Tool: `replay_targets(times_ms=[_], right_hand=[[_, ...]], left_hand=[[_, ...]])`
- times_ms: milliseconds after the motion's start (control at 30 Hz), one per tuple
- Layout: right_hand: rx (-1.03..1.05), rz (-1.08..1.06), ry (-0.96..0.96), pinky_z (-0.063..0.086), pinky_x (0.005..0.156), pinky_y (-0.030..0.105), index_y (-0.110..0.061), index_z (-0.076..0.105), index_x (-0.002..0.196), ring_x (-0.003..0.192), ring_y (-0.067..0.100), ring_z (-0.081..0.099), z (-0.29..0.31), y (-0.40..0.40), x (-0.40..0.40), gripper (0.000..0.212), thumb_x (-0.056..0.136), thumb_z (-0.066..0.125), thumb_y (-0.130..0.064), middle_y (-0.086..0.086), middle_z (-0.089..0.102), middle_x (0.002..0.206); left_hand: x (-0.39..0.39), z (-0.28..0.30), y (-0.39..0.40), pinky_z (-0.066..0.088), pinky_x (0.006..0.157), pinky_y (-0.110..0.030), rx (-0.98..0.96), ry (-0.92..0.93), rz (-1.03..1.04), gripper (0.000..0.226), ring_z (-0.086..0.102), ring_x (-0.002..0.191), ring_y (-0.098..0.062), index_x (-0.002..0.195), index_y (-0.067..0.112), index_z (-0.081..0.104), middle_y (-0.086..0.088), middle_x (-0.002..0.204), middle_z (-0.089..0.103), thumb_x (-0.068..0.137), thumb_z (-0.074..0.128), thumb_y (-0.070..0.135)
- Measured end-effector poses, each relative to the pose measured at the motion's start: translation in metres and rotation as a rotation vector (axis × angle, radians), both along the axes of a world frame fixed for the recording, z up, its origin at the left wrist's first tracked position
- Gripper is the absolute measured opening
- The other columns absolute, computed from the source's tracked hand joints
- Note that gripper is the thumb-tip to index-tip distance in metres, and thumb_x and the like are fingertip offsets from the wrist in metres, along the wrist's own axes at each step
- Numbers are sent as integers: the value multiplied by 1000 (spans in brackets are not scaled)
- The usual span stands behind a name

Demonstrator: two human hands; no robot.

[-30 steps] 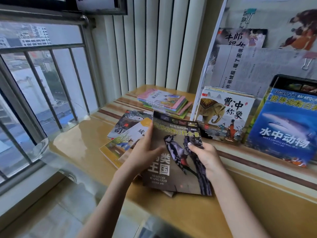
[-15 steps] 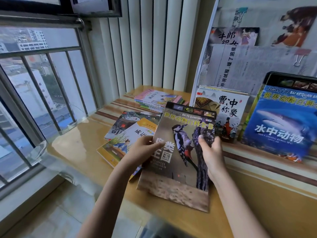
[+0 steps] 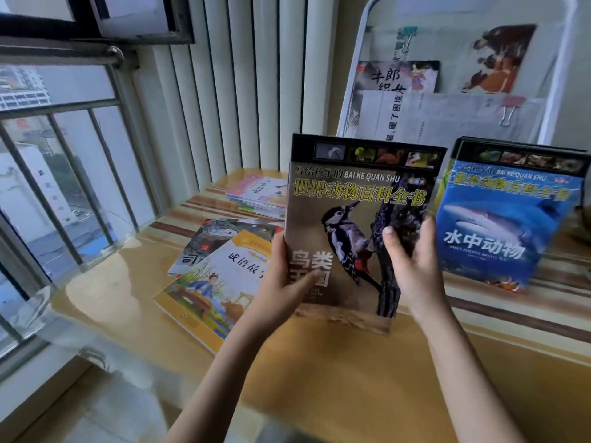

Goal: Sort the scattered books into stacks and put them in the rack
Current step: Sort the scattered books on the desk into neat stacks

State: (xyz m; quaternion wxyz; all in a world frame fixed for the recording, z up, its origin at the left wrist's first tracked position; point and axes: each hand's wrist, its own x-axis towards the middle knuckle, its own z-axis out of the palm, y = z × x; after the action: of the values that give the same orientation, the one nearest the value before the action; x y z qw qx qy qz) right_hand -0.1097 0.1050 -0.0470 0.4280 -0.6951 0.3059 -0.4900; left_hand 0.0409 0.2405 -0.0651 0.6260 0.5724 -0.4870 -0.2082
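Note:
I hold a brown woodpecker book (image 3: pixel 355 199) upright in the air above the wooden ledge. My left hand (image 3: pixel 284 282) grips its lower left edge, thumb across the cover. My right hand (image 3: pixel 412 263) grips its right edge, thumb on the front. Behind it to the right, a blue shark book (image 3: pixel 502 219) leans upright against the white rack (image 3: pixel 563 75). A yellow storybook (image 3: pixel 217 282) and a dark-covered book (image 3: pixel 211 238) lie flat on the ledge at the left. A small stack of pastel books (image 3: pixel 256 193) lies farther back. The held book hides whatever stands behind it.
The rack's paper-lined pockets hold a thin book (image 3: pixel 396 76) and clipped sheets. White vertical blinds (image 3: pixel 224 91) hang at the back. A barred window (image 3: pixel 57 174) runs along the left. The ledge (image 3: pixel 351 378) ends toward me.
Both hands have lifted the woodpecker book off the flat books and tipped it upright, higher and to the right. It now covers the elephant book that showed before.

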Motion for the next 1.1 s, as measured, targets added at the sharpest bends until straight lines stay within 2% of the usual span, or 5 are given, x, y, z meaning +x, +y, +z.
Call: replay_targets(times_ms=[67, 200, 433, 700, 1100], right_hand=[[85, 50, 130, 19, 113, 30, -20, 28, 139, 131, 6, 27, -18, -1, -12, 71, 82, 55, -53, -3, 31, 142], [149, -24, 209, 13, 107, 22, -16, 8, 151, 142, 10, 15, -40, -1, -24, 75, 93, 54, -32, -2, 14, 157], [-95, -442, 18, 34, 93, 19, -4, 28, 140, 124, 19, 45, 3, -60, -85, 54, 95, 53, -19, 12, 44, 139], [-11, -681, 385, 26, 107, 43, 7, 11, 144, 133, 45, 26, -51, -153, -118, 81, 88, 62, -24, 32, 23, 145], [113, -563, 72, 36, 89, 27, -25, 29, 138, 117, 22, 52, -70, -167, -131, 62, 87, 64, -28, 1, 51, 131]], left_hand=[[-10, -16, -5, 53, 85, -30, 30, 101, -2, 53, 61, 104, -9, 129, 26, 38, 9, 113, 62, 87, 67, 12], [-25, -24, -28, 51, 86, -38, 82, -13, 195, 28, 59, 94, -18, 111, 15, 44, 1, 100, 60, 90, 60, 9], [-92, 22, -125, 38, 91, -13, -98, -216, 37, 37, 50, 108, -9, 125, 17, 37, -3, 121, 52, 93, 49, 3], [-140, -29, -230, -15, 114, -23, 123, -610, 127, 87, -22, 143, -27, 138, -1, -27, -11, 152, -28, 83, 38, -13], [-138, -48, -242, -23, 108, -20, 160, -742, 204, 94, -42, 129, -18, 142, 2, -22, 1, 146, -29, 85, 53, 6]])
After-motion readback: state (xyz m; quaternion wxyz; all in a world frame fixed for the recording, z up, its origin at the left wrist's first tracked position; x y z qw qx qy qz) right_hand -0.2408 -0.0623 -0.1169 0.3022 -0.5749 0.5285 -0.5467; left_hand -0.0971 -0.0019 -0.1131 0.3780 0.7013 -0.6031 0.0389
